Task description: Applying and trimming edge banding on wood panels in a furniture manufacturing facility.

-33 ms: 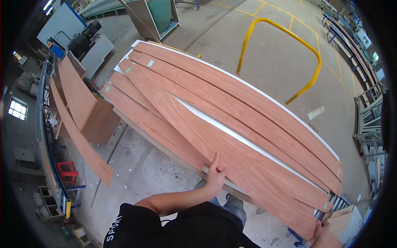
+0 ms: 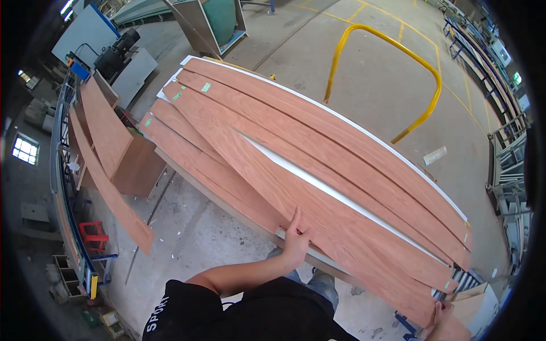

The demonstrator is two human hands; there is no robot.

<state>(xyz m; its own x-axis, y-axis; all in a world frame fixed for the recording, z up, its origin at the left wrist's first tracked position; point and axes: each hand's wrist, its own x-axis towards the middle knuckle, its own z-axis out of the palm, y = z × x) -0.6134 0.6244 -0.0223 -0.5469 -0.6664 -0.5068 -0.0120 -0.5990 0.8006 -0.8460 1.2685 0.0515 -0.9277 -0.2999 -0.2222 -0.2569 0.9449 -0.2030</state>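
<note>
A long reddish-brown wood-grain plank [image 2: 318,213] lies slantwise across other similar planks, its near right end jutting past the stack toward me. My left hand [image 2: 296,244] is at its near long edge, around mid-length, thumb on top and another finger stretched along the edge; the remaining fingers are hidden. At the plank's right end corner, my right hand [image 2: 443,321] grips the edge, fingers partly out of sight. Beneath lie more planks [image 2: 364,153], several with small green labels [image 2: 206,87]. A white strip of surface [image 2: 301,170] shows in the gap beside the slanted plank.
A yellow tubular rail [image 2: 438,91] stands beyond the stack. To the left are leaning brown panels [image 2: 108,131], a red stool [image 2: 92,236] and a machine with a dark motor [image 2: 116,54]. Metal roller bars [image 2: 469,279] show by the stack's right end.
</note>
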